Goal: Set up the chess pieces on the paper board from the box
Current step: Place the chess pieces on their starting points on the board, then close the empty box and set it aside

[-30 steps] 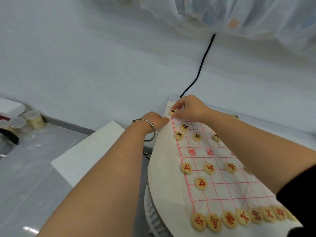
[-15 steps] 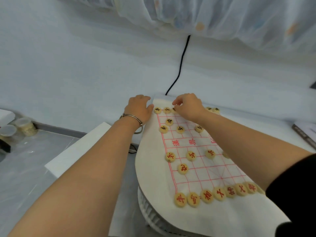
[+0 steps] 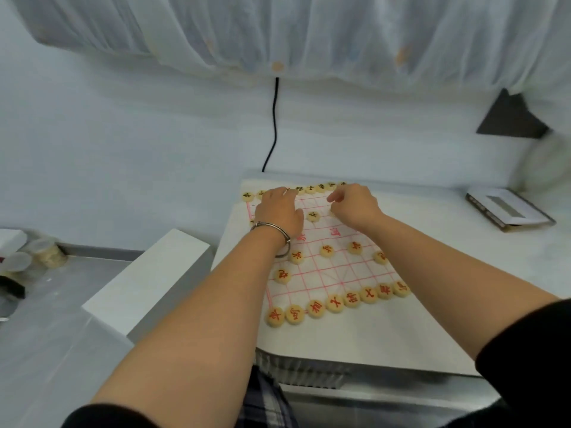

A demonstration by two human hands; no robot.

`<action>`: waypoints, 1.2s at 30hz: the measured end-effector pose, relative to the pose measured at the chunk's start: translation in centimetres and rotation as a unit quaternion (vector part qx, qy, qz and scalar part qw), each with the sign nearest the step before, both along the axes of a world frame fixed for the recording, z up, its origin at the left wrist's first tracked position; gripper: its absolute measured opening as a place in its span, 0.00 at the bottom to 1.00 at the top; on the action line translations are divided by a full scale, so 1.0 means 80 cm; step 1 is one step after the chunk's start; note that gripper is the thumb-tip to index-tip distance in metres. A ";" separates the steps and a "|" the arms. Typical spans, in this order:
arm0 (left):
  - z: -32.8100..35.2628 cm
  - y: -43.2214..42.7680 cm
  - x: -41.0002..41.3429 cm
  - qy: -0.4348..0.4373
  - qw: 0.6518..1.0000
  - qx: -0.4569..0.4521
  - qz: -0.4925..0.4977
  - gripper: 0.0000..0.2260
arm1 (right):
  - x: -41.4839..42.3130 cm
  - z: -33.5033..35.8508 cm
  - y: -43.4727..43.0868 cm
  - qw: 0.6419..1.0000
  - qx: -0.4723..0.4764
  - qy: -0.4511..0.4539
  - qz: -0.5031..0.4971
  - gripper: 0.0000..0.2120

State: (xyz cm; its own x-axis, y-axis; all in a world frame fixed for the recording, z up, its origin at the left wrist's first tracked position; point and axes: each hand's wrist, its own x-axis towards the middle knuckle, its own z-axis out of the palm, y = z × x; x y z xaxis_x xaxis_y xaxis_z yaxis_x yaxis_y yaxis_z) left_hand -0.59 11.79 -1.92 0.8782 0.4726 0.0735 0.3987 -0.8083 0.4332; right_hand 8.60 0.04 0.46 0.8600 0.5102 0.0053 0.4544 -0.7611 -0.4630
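Head view, single frame.

A white paper board with red grid lines (image 3: 346, 274) lay flat on the white counter (image 3: 448, 257), centre of frame and slightly right. Round pale wooden chess pieces with red characters (image 3: 335, 303) sat in a row along the board's near edge. A few more red ones stood singly on the lower half of the grid. Matching pieces with black characters (image 3: 310, 189) lined the far edge, and a single black-character piece (image 3: 313, 215) sat apart between the two hands.

I noted the left hand (image 3: 279, 213), a silver bangle (image 3: 273, 227) at its wrist, palm-down over the upper-left part of the grid. Its fingers (image 3: 282, 193) lay stretched out with the tips at the far row, gripping nothing I could see. The right hand (image 3: 355, 208) was over the upper-middle grid with its fingers (image 3: 335, 197) curled. I could not tell whether they pinched a piece.

A flat dark-edged box (image 3: 509, 210) lay on the counter at right of frame, well apart from the board. A black cable (image 3: 274, 125) ran down the wall above the board.
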 end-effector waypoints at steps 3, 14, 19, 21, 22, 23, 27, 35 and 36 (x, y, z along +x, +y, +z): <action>0.007 -0.030 0.012 -0.007 1.000 -0.006 -0.016 0.22 | 0.003 -0.004 -0.034 0.999 0.024 0.017 -0.026 0.16; 0.009 -0.156 0.082 -0.018 0.997 -0.072 -0.025 0.22 | 0.054 -0.021 -0.160 0.989 0.036 -0.029 -0.142 0.17; 0.009 -0.198 0.108 -0.056 0.992 -0.098 -0.051 0.22 | 0.103 -0.026 -0.210 0.967 -0.033 -0.128 -0.217 0.26; 0.009 -0.205 0.110 -0.064 0.991 -0.102 -0.066 0.22 | 0.124 -0.029 -0.225 0.953 -0.047 -0.136 -0.265 0.31; 0.008 -0.208 0.112 -0.065 0.990 -0.101 -0.072 0.22 | 0.134 -0.031 -0.234 0.948 -0.049 -0.128 -0.288 0.33; 0.007 -0.210 0.113 -0.064 0.990 -0.100 -0.076 0.22 | 0.142 -0.036 -0.242 0.943 -0.049 -0.113 -0.309 0.35; 0.003 -0.215 0.114 -0.050 0.991 -0.088 -0.089 0.22 | 0.160 -0.052 -0.261 0.939 -0.054 -0.073 -0.330 0.30; 0.005 -0.209 0.111 -0.020 0.991 -0.094 -0.091 0.22 | 0.141 -0.046 -0.250 0.961 -0.048 -0.136 -0.235 0.13; 0.007 -0.206 0.110 -0.023 0.991 -0.102 -0.087 0.21 | 0.132 -0.044 -0.246 0.965 -0.044 -0.137 -0.220 0.13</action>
